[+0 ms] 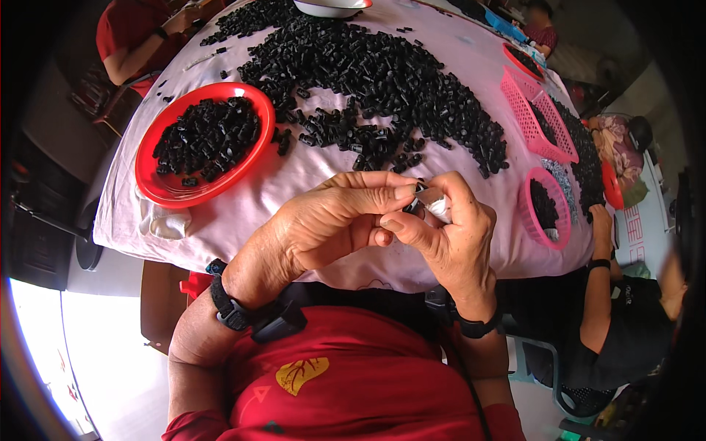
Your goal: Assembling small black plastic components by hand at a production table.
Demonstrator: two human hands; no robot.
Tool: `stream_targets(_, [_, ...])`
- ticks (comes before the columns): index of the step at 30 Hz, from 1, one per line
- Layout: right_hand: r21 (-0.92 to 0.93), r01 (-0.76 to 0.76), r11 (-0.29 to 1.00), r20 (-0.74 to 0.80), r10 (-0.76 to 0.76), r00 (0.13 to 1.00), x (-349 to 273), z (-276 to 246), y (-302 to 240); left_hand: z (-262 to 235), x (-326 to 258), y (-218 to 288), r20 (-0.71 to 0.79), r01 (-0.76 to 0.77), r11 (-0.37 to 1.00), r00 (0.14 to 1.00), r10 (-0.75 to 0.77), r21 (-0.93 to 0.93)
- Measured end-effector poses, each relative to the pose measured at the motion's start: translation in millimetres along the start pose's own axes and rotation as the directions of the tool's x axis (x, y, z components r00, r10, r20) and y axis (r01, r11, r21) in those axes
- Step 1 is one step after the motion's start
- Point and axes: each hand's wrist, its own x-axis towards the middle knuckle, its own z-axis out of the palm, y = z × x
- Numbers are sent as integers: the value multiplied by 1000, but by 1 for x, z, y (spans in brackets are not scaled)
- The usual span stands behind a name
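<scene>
**Left hand (323, 217) and right hand (465, 235) close together over a small black part (420, 188)**

Nearest is the wearer's red shirt (353, 382), with a yellow leaf-like motif (301, 375) on its front. Both forearms reach forward from it, a black strap around each wrist.

The hands hang over the near side of a table spread with a pale pink cloth (250, 220). The small black part sits at the tips of the left thumb and index finger, which pinch it with hardly any gap; the other left fingers curl loosely beneath. Just to its right, the right thumb and index finger hold a thin pale piece (439, 208), grey and white, between them. The right thumb tip points toward the left fingers. The hands partly cover both items, so it is hard to tell whether they touch each other.

Beyond the left forearm, a round red plate (176, 197) holds a heap of black pieces (209, 136), with crumpled off-white fabric (165, 222) at its near edge. To the right stands a round pink basket (525, 209) with dark contents; beside it, a co-worker's hand (601, 219) rests at the table edge.

Farther out, a large pile of black cylinders (382, 66) sprawls across the cloth. A rectangular pink basket (555, 151) stands to its right. At the far edge are a white bowl (331, 7) with a red rim and, upper left, a person in red (132, 37).
</scene>
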Motion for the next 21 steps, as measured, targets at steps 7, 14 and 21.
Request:
stream_targets(7, [-43, 5, 999, -7, -6, 1000, -1, 0, 3, 3, -1, 0, -43, -14, 1000, 999, 15, 10])
stream_targets(14, [-124, 49, 991, -22, -52, 998, -1, -1, 2, 6, -1, 0, -52, -17, 1000, 999, 18, 26])
stream_targets(21, [-120, 49, 992, -26, -53, 998, -1, 0, 2, 6, -3, 3, -80, -29, 998, 996, 34, 64])
